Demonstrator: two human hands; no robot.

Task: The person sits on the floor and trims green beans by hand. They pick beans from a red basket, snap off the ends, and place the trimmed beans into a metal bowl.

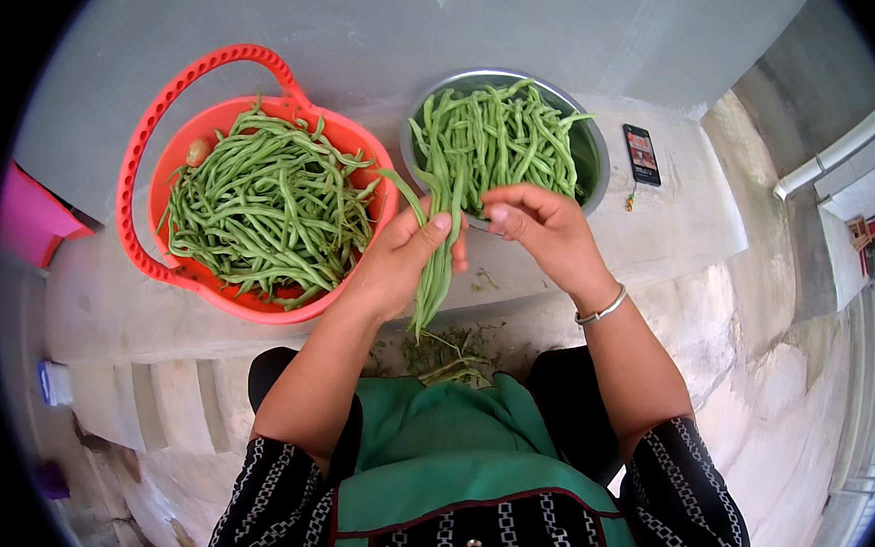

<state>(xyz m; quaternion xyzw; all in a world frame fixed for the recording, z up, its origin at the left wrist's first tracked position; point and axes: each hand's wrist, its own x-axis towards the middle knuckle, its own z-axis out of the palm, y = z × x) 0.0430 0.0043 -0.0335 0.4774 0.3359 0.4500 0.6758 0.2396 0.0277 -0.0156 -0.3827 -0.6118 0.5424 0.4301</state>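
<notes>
From the head camera, the left hand [398,261] is clenching around a bunch of long, smooth green beans [435,273], which are hanging down over the pale concrete ledge [661,227]. The right hand [545,230] is curling inward, fingertips pinching at the bunch's top end; a metal bangle [601,309] is circling its wrist. An orange plastic basket [150,146] with a perforated loop handle is sitting at the left, heaped with beans. A round steel bowl [590,148] is holding more. A dark phone [642,154] is lying just beyond.
</notes>
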